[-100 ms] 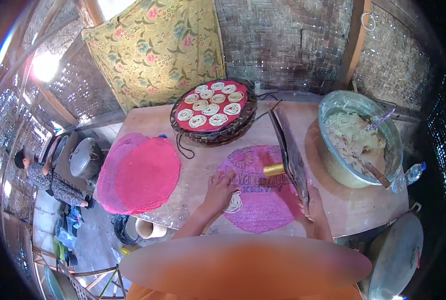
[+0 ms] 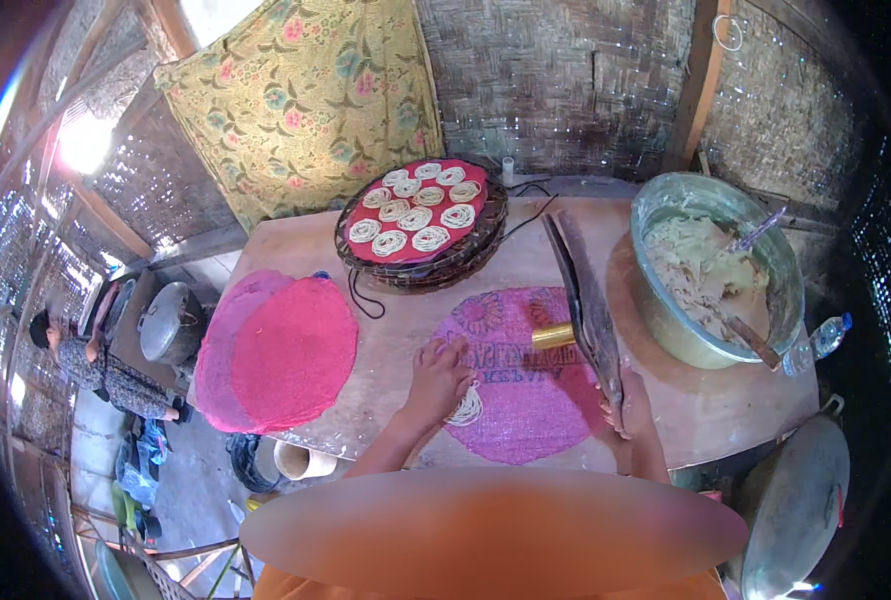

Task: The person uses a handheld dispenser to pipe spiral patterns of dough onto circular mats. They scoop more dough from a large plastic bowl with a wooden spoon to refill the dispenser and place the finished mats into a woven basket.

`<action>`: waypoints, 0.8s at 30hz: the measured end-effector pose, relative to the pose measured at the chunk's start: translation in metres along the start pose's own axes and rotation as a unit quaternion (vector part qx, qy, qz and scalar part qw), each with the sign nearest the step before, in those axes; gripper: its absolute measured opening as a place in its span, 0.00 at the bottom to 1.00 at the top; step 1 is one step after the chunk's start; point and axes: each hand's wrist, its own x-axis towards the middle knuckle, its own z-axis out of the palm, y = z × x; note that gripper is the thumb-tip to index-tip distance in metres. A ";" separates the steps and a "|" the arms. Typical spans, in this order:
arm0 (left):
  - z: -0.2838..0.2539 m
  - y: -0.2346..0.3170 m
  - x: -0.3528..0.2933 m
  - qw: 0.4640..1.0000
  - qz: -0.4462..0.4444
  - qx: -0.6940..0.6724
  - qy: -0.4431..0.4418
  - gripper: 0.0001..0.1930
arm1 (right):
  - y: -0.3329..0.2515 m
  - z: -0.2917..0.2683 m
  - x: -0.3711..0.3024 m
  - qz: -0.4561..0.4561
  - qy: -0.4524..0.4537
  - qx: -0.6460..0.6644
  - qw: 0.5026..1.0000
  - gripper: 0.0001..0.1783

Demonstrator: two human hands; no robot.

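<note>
My right hand is closed around the near end of a long, dark wooden lever press. A gold-coloured metal cylinder sticks out from the press's left side, over a round pink-purple mesh cloth with dark print. My left hand is at the left edge of that cloth, fingers spread and slightly bent, holding nothing I can see. Beside it, partly hidden by the hand, lies a coil of pale dough strands.
A round woven tray at the back carries several pale coils on red cloth. Pink cloth rounds lie at left. On the right stand a large metal basin of dough and a plastic bottle. Far left, another person stands near a lidded pot.
The press and its metal cylinder have shifted slightly to the right, with my right hand still gripping it. My left hand stays beside the coil. The whole view has moved a little.
</note>
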 end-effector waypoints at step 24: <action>-0.019 -0.005 -0.022 0.997 -0.078 0.000 0.007 0.11 | -0.005 0.008 -0.009 -0.001 0.009 -0.010 1.000 0.36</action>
